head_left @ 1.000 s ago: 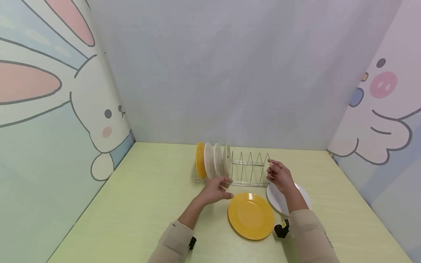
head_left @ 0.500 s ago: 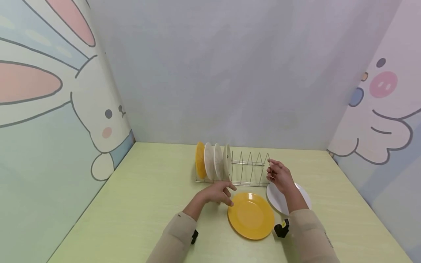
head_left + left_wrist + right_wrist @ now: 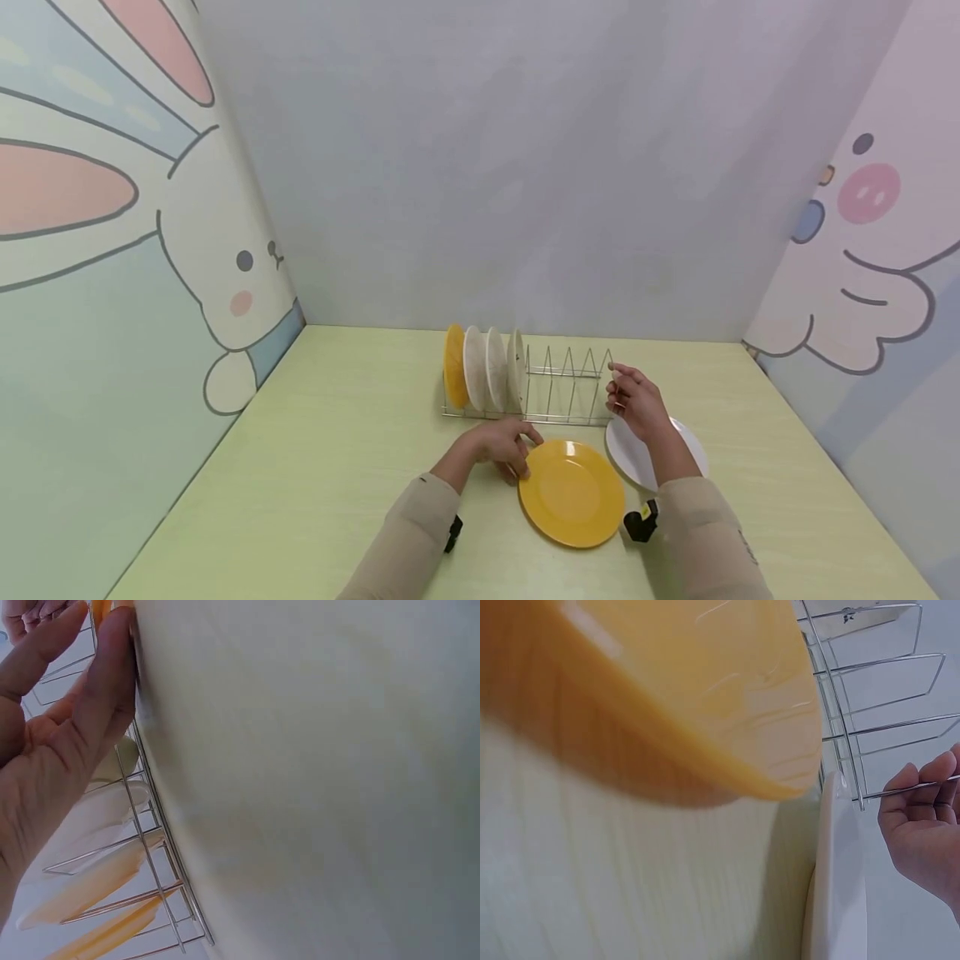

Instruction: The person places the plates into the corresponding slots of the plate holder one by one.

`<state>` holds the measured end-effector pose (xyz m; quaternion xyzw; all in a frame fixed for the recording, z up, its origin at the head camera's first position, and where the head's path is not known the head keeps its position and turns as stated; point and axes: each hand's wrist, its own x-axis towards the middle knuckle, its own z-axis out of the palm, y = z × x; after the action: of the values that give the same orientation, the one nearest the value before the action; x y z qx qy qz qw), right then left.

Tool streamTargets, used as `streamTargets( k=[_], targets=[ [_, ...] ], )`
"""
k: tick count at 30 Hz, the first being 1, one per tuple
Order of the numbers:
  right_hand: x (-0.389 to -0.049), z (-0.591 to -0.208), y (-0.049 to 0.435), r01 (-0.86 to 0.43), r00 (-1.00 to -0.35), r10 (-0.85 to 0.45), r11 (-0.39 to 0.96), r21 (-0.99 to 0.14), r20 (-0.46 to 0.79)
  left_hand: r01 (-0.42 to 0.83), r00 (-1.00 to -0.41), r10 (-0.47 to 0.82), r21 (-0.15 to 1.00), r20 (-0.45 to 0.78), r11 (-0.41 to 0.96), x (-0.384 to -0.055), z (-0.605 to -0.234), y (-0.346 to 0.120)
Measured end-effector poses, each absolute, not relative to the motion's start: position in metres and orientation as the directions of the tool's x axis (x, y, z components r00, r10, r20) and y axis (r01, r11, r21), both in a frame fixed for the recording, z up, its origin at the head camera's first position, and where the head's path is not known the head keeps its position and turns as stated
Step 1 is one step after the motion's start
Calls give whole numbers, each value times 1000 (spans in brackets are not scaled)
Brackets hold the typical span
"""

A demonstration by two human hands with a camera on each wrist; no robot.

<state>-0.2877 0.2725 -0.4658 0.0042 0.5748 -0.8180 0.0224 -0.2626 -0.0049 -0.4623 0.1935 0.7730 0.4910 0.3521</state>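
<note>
My left hand (image 3: 501,446) is at the left rim of a flat-lying yellow plate (image 3: 572,493), fingers bent loosely and spread from the thumb. In the left wrist view the fingertips (image 3: 116,637) are low by the tabletop, close to the plate's edge; no firm grip shows. My right hand (image 3: 637,404) holds the right end of a metal wire dish rack (image 3: 847,735), fingers curled round its end wire. At the rack's left stand a yellow plate (image 3: 454,367), two white plates (image 3: 475,368) and a cream plate (image 3: 517,371) with a small dark pattern.
A white plate (image 3: 632,460) lies flat under my right forearm, beside the yellow one. Upright wire slots fill the rack's right half. The pale wooden table (image 3: 360,417) meets a plain back wall (image 3: 495,167); cartoon-printed walls stand on both sides.
My left hand has come down from the front of the rack, towards me, to the left rim of the flat yellow plate. My right hand stays on the rack.
</note>
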Motion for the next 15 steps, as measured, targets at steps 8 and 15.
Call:
streamTargets(
  k=[8, 15],
  targets=[
    [-287, -466, 272, 32, -999, -36, -346, -938, -21, -71, -639, 664, 890, -388, 451, -265, -467, -4],
    [-287, -467, 273, 30, -999, -31, -340, -940, -20, -76, -613, 694, 902, -378, 425, -265, -466, -5]
  ],
)
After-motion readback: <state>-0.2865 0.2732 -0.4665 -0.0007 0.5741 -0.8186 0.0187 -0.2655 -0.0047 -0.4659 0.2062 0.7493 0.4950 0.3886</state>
